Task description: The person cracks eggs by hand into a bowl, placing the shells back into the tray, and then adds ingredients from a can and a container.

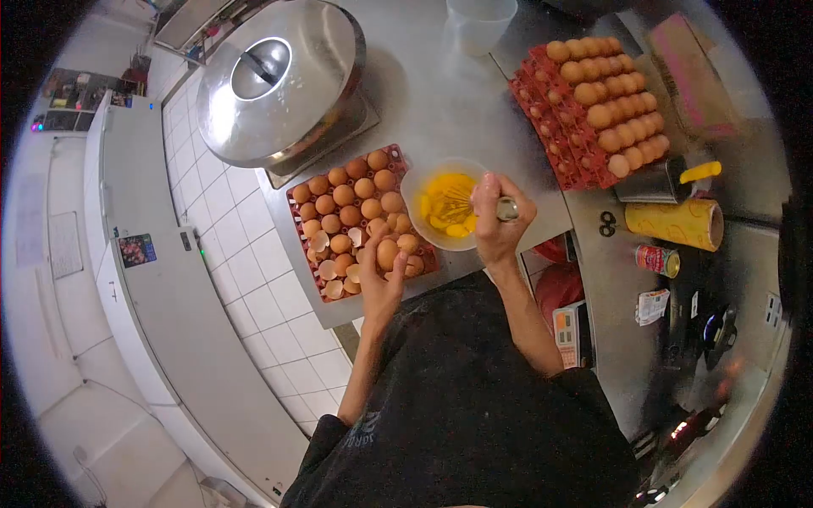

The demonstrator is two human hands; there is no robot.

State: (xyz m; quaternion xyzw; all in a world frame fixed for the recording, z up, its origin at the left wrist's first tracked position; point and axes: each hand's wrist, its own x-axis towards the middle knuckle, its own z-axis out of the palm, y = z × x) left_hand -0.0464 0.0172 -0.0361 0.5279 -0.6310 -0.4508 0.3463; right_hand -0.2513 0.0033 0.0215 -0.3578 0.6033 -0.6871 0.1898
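1. A black shirt (474,406) filled the foreground, both bare forearms reaching out from it to the steel bench (440,102).
2. The left hand (381,275) had its grip clenched around an egg (388,252), just above the near tray (309,233) of eggs and broken shells.
3. The right hand (500,222) gripped a whisk (461,206), its wires down in the bowl (419,182) of yolks, just beside the tray.
4. Further off sat stacked trays (593,102), a domed lid (279,76) and a cup (478,21).
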